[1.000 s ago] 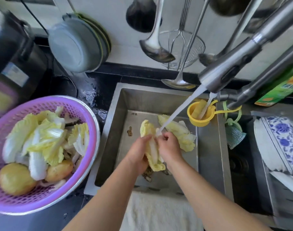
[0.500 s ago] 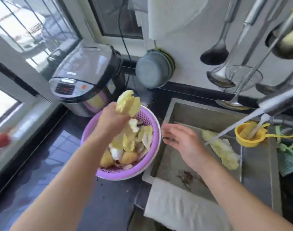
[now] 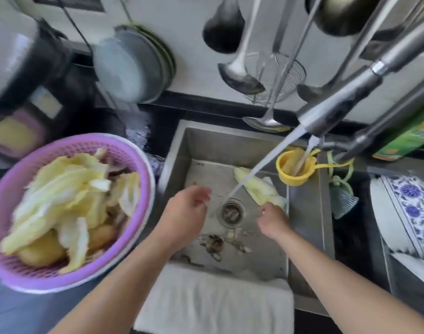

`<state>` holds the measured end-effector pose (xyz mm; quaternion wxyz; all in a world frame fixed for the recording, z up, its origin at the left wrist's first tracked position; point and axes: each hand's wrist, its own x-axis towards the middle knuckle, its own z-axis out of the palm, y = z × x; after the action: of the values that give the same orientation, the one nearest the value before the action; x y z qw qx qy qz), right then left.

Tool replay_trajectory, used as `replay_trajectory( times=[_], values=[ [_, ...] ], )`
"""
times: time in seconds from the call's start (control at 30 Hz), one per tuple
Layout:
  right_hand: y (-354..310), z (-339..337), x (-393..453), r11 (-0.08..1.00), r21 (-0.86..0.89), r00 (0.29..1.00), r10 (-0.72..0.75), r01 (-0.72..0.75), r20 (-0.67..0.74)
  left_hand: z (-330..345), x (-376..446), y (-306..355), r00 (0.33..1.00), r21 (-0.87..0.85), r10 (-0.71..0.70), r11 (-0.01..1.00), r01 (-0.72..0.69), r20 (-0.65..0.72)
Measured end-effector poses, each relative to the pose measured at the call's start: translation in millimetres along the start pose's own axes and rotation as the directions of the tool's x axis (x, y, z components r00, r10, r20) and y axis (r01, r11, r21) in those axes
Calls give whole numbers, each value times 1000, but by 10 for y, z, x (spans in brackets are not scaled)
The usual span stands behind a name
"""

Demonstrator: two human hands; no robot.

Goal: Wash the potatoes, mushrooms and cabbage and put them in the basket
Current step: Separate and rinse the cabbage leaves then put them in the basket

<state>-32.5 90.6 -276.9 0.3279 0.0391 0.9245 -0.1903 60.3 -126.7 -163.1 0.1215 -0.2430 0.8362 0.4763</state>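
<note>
Cabbage leaf now deposited in basket (image 3: 138, 165); left hand (image 3: 185, 210) returned empty, fingers relaxed; last leaf (image 3: 261, 191) pinched by right hand (image 3: 273, 219).

I have a single view, from the camera worn on the head. It looks forward and steeply down over the sink (image 3: 302, 213), close enough that both forearms run in from the bottom edge. The wide lens bends the edges: the purple basket (image 3: 138, 165) sits at far left, the faucet (image 3: 345, 102) crosses the upper right very near the lens, and hanging ladles (image 3: 239, 78) fill the top. The left side is blurred.
</note>
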Motion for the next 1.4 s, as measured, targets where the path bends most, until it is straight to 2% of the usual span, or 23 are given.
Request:
replay_trajectory(
  times=[0.07, 0.13, 0.23, 0.33, 0.4, 0.47, 0.53, 0.6, 0.67, 0.73, 0.77, 0.8, 0.87, 0.93, 1.0, 1.1, 1.13, 1.23, 1.33, 1.4],
  values=[
    [189, 38, 370, 985, -172, 998, -8, -4, -67, 425, 316, -191, 977, -41, -183, 981, 189, 107],
    [284, 92, 691, 953, -295, 994, -88, 63, -72, 714, 563, -415, 947, -29, -309, 949, 313, 87],
    [246, 168, 1120, 876, -461, 982, -184, 141, -50, 979, 759, -707, 935, -10, -355, 935, 355, 3],
    [242, 305, 1418, 815, -542, 971, -240, 206, 9, 1125, 855, -958, 941, 123, -337, 933, 339, -31],
    [288, 352, 1510, 798, -554, 959, -284, 237, 1, 1176, 887, -1054, 943, 138, -333, 933, 332, -19],
    [321, 343, 1556, 869, -444, 960, -272, 217, -62, 1209, 886, -1098, 949, 143, -316, 939, 313, 1],
    [264, 250, 1526, 972, -175, 978, -176, 154, -113, 1229, 890, -1117, 955, 113, -296, 949, 294, 4],
    [151, 139, 1370, 986, 144, 993, -74, 88, -95, 1215, 878, -1082, 957, 13, -291, 957, 291, 7],
    [16, 88, 1072, 886, 460, 999, -47, 53, -23, 1169, 853, -980, 942, -289, -324, 897, 334, 84],
    [-165, 141, 721, 711, 703, 994, -85, 14, 66, 1097, 796, -844, 899, -595, -327, 675, 437, 291],
    [-274, 209, 578, 626, 779, 990, -99, -19, 103, 1064, 774, -802, 871, -653, -281, 578, 490, 404],
    [-391, 321, 476, 549, 834, 985, -102, -60, 138, 1045, 762, -793, 846, -671, -221, 527, 522, 484],
    [-609, 551, 346, 424, 895, 979, -78, -141, 190, 1046, 758, -806, 838, -687, -144, 508, 519, 527],
    [-749, 721, 281, 323, 921, 971, -23, -219, 239, 1028, 761, -801, 868, -708, -180, 514, 484, 462],
    [-780, 781, 245, 230, 933, 956, -36, -276, 292, 989, 786, -810, 881, -703, -227, 535, 469, 415],
    [-723, 690, 190, 213, 927, 932, -127, -309, 340, 950, 832, -900, 904, -679, -245, 598, 425, 350],
    [-690, 661, 187, 215, 929, 931, -144, -300, 335, 946, 838, -918, 908, -692, -267, 587, 419, 323],
    [-625, 608, 223, 236, 937, 948, -128, -256, 291, 959, 843, -948, 890, -732, -359, 519, 441, 281],
    [-558, 628, 247, 149, 944, 933, -169, -295, 319, 948, 843, -968, 865, -771, -430, 448, 452, 258],
    [-541, 660, 247, 151, 943, 934, -163, -295, 318, 937, 851, -977, 847, -798, -461, 389, 460, 264]
  ],
)
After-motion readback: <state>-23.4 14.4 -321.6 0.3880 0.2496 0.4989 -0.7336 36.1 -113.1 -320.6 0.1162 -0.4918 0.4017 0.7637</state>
